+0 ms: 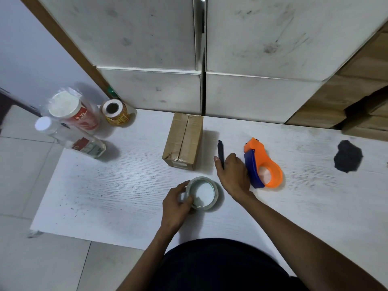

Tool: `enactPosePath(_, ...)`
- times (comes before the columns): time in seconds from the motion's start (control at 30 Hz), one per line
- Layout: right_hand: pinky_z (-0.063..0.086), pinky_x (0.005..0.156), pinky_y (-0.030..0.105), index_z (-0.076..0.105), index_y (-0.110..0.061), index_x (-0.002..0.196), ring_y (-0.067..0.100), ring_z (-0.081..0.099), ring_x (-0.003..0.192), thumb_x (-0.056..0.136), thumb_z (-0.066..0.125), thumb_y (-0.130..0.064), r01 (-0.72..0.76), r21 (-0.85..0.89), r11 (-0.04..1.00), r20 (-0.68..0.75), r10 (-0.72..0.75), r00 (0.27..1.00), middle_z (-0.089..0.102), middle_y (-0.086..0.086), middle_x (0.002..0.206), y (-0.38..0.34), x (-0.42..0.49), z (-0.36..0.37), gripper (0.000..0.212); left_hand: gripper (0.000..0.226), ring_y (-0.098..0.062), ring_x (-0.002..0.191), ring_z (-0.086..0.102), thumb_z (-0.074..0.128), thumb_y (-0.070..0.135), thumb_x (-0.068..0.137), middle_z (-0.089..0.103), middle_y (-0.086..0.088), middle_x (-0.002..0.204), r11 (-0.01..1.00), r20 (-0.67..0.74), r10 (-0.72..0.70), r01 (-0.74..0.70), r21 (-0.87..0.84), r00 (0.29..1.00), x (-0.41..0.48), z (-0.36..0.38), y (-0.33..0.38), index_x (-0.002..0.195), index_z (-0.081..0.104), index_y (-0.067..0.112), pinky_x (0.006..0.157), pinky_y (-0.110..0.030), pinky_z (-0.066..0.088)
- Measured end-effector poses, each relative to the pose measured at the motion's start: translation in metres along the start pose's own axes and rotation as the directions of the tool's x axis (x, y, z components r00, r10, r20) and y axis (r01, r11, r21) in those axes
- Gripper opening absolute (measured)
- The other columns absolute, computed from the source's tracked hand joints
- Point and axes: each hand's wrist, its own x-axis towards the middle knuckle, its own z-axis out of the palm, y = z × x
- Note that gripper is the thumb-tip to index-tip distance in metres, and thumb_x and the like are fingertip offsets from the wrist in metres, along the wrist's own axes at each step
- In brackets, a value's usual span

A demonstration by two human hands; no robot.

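A roll of clear tape (pixel 203 193) lies flat on the white table (pixel 117 185) near the front. My left hand (pixel 177 203) grips the roll's left rim, thumb inside the ring. My right hand (pixel 233 173) holds a dark blue pen-like tool (pixel 220 151), fingers curled round its lower end, its tip pointing away from me. Just right of that hand lies an orange and blue tape dispenser (pixel 262 164) with no roll in it. A small taped cardboard box (pixel 183 140) stands left of the tool.
At the table's far left stand a red cup in plastic wrap (pixel 72 113), a clear bottle (pixel 73 137) and a gold label roll (pixel 115 113). White boxes (pixel 252 59) wall the back. A black patch (pixel 348 156) marks the table's right side.
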Motion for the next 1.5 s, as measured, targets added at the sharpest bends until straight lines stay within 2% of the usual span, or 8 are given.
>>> enactPosePath(0.17,0.049,0.065,0.035,0.057,-0.02,0.086,0.016,0.059,0.077,0.086,0.052,-0.058,0.097,0.152,0.984,0.088,-0.111,0.99,0.06,-0.003,0.083,0.01,-0.066,-0.027,0.038,0.044,0.019,0.102,0.057,0.059,0.044,0.067,0.064,0.032,0.108,0.999,-0.019,-0.003,0.002,-0.034,1.0,-0.003,0.006,0.0,0.11,0.061,0.055,0.085,-0.013,0.045)
enactPosePath(0.3,0.052,0.082,0.033,0.062,-0.024,0.107,0.013,0.062,0.095,0.082,0.062,-0.051,0.093,0.162,0.982,0.108,-0.112,0.988,0.067,-0.007,0.104,0.019,-0.088,-0.037,0.037,0.042,-0.017,0.081,0.075,0.07,0.015,0.084,0.065,0.005,0.12,0.988,-0.035,0.014,-0.02,-0.153,0.999,-0.01,0.013,0.011,0.124,0.068,0.028,0.06,-0.034,0.064)
enactPosePath(0.63,0.054,0.06,0.031,0.075,-0.018,0.092,0.02,0.067,0.054,0.09,0.061,-0.016,0.09,0.37,0.925,-0.248,0.005,0.969,0.072,0.007,0.068,0.027,-0.068,-0.11,0.014,0.041,-0.024,0.055,0.073,0.073,0.011,0.088,0.062,0.002,0.119,0.937,-0.023,0.297,-0.296,-0.188,0.955,-0.016,0.051,0.097,0.128,0.064,0.019,0.055,-0.026,0.06)
enactPosePath(0.97,0.048,0.051,0.01,0.072,-0.011,0.092,0.008,0.068,0.048,0.089,0.06,-0.017,-0.086,0.389,0.917,-0.306,0.217,0.927,0.075,0.003,0.085,0.095,-0.049,-0.157,0.013,0.049,-0.025,0.08,0.074,0.051,0.051,0.088,0.077,-0.003,0.1,0.924,0.233,0.363,-0.38,0.031,0.902,-0.005,0.13,0.128,0.134,0.058,0.038,0.082,-0.041,0.06)
enactPosePath(1.07,0.046,0.048,0.007,0.07,-0.007,0.093,0.001,0.066,0.046,0.09,0.06,-0.017,-0.128,0.382,0.915,-0.312,0.258,0.914,0.075,0.007,0.086,0.114,-0.038,-0.161,0.015,0.06,-0.031,0.108,0.066,0.052,0.049,0.09,0.07,-0.006,0.124,0.911,0.337,0.348,-0.401,0.099,0.875,-0.002,0.149,0.138,0.146,0.046,0.03,0.098,-0.043,0.053)
enactPosePath(1.2,0.046,0.046,0.007,0.066,-0.003,0.096,0.003,0.06,0.035,0.092,0.057,-0.014,-0.196,0.401,0.895,-0.313,0.335,0.889,0.072,0.009,0.092,0.136,-0.027,-0.16,0.015,0.064,-0.036,0.12,0.059,0.063,0.04,0.092,0.059,-0.003,0.141,0.791,0.376,0.359,-0.492,0.362,0.854,0.004,0.155,0.138,0.149,0.039,0.023,0.093,-0.043,0.049)
enactPosePath(1.4,0.041,0.047,0.0,0.062,0.004,0.097,0.021,0.062,0.05,0.093,0.056,-0.012,-0.275,0.409,0.87,-0.296,0.412,0.862,0.072,0.02,0.092,0.158,-0.02,-0.143,0.017,0.044,-0.044,0.099,0.067,0.053,0.041,0.099,0.054,-0.011,0.138,0.25,0.681,0.282,-0.737,0.628,0.676,0.009,0.15,0.106,0.135,0.048,0.017,0.068,-0.042,0.042)
enactPosePath(1.5,0.042,0.046,0.002,0.061,0.004,0.095,0.022,0.062,0.05,0.092,0.058,-0.011,-0.295,0.425,0.856,-0.283,0.436,0.855,0.071,0.019,0.089,0.162,-0.018,-0.133,0.015,0.032,-0.045,0.1,0.066,0.045,0.028,0.103,0.054,-0.014,0.133,0.236,0.667,0.282,-0.723,0.649,0.69,0.015,0.142,0.094,0.13,0.052,0.013,0.066,-0.042,0.04)
